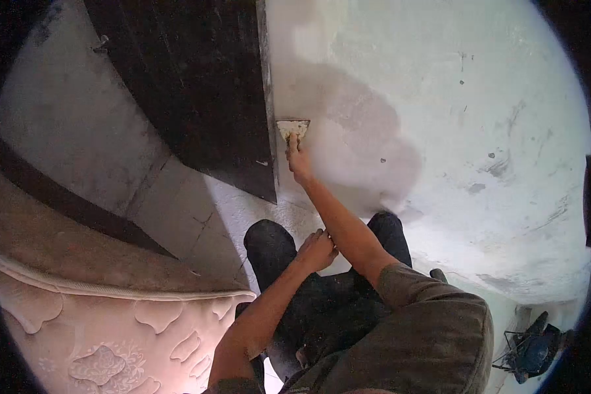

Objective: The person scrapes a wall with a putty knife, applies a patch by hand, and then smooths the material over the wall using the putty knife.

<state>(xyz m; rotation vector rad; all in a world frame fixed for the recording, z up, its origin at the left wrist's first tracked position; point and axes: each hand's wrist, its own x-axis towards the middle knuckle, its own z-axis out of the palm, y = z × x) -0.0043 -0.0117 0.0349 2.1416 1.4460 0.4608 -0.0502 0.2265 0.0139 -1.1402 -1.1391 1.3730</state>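
Observation:
My right hand (299,159) grips the handle of a putty knife (292,127), whose wide blade is smeared with pale filler and lies flat against the white wall (479,98), right beside the edge of a dark door (203,85). A darker, damp-looking grey patch (361,131) spreads over the wall to the right of the blade. My left hand (316,250) rests loosely curled on my dark-trousered knee, and I cannot tell whether anything is in it. I am crouched close to the wall.
A mattress with a quilted pale cover (111,328) lies at the lower left. A tiled floor strip (190,217) runs between it and the door. A dark object with wires (532,348) sits at the lower right by the wall.

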